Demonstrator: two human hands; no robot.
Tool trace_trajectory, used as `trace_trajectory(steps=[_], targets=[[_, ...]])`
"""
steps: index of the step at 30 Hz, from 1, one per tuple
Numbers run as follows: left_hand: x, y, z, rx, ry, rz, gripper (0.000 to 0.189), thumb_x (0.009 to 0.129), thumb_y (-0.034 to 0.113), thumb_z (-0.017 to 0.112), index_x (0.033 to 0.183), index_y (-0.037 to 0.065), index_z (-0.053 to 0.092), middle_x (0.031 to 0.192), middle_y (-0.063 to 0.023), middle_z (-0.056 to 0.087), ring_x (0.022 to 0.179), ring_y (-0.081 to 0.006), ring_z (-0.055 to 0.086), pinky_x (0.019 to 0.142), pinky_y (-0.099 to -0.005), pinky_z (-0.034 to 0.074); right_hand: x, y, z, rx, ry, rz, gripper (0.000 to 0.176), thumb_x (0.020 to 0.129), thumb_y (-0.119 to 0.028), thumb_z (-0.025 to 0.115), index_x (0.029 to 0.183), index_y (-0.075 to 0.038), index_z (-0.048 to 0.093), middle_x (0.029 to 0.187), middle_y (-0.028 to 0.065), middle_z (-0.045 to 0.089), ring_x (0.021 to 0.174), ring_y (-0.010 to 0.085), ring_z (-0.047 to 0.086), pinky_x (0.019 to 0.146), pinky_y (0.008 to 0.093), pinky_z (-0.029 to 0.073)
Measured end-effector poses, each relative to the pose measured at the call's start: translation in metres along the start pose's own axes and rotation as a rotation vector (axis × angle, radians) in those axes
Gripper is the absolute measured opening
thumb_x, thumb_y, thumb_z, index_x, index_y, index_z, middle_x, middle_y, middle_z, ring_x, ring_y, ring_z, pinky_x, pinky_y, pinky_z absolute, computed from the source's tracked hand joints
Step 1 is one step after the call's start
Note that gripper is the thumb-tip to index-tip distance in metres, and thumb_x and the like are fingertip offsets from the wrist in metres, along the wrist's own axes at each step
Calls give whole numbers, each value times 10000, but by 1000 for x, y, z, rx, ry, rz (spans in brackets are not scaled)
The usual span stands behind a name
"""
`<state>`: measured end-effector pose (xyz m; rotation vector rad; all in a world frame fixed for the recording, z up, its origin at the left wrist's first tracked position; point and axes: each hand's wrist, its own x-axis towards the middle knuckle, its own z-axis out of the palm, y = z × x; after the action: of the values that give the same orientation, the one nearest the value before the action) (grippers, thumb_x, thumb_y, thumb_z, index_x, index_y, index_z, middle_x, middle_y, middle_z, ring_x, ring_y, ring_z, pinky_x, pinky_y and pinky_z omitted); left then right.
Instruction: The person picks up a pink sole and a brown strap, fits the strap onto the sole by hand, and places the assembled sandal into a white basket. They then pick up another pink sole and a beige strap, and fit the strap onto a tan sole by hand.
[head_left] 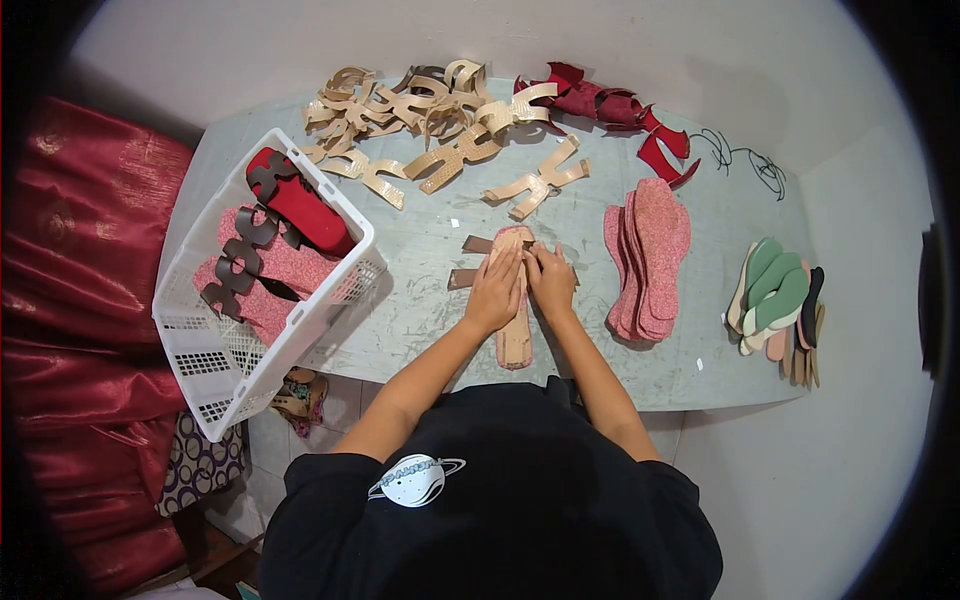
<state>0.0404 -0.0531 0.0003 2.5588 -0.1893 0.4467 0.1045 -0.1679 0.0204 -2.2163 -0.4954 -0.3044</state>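
A tan shoe sole (514,345) with a pink edge lies lengthwise on the table in front of me. Dark brown strap ends (462,279) stick out from beneath its left side. My left hand (495,292) rests on the sole, fingers stretched flat across it. At the sole's right edge, my right hand (551,280) has bent fingers pressed onto a brown strap end (529,244) near the top. More of the strap is hidden under that hand.
A white basket (270,380) at left holds pink soles, dark straps and a red sole. Cream straps (455,160) and red straps (605,105) lie along the back. Stacked pink soles (660,250) and green insoles (775,285) sit right, near a black cord (765,175).
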Motion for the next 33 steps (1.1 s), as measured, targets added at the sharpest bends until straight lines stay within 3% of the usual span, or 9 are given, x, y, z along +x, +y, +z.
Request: trace_trajectory(steps=[2,8,16,24,26,28,31,33], targets=[[1,-1,-1,20,-29,-4,556,827,135,437,1348,-10,310,1397,-159,325,1292,-262,316,1059,-414,214,-2,0,2,-14,-7,-4,172,823,-159,573,854,1,628,902,174,645,877,305,619,947,430,399],[2,-1,-4,-130,-43,-52,633,833,122,417,1387,-36,154,1441,-207,195,1321,-316,246,1069,-427,196,-5,2,9,-66,-2,18,193,817,-162,586,906,0,641,982,162,639,963,265,610,935,414,412],[5,-1,-9,-181,13,-31,640,801,77,407,1381,-45,166,1442,-232,164,1338,-341,192,1072,-419,192,-12,8,15,-276,-16,-207,215,829,-163,562,962,-10,635,1036,168,626,1036,254,580,977,430,357],[5,-2,-11,-204,-2,10,592,800,58,386,1368,-22,240,1434,-244,177,1338,-351,186,1073,-422,184,-29,7,20,-312,-49,-222,319,847,-160,516,1094,35,567,1192,202,532,1161,289,479,1008,470,296],[5,-2,-13,-393,47,-58,565,811,31,385,1357,-32,257,1430,-248,185,1334,-374,178,1072,-430,181,-32,7,18,-354,-61,-242,345,849,-163,515,1129,36,543,1226,209,502,1179,303,459,1006,494,286],[2,-10,-5,-326,141,-88,559,813,17,396,1353,-38,262,1427,-249,194,1330,-391,174,1072,-434,177,-33,7,19,-317,-96,-226,386,855,-194,507,1170,29,510,1275,207,454,1217,308,411,1020,527,238],[-3,-21,-3,-229,288,-159,585,811,4,467,1353,-44,253,1431,-239,196,1324,-434,149,1074,-454,157,-34,6,15,-339,-155,-206,420,853,-209,516,1199,27,482,1306,211,420,1230,315,394,1015,533,245],[-3,-25,0,-254,434,-369,663,813,108,553,1367,-31,216,1463,-215,98,1342,-413,90,1069,-505,126,-34,5,14,-319,-174,-183,449,850,-228,523,1223,14,467,1319,201,410,1235,313,389,1019,549,222]])
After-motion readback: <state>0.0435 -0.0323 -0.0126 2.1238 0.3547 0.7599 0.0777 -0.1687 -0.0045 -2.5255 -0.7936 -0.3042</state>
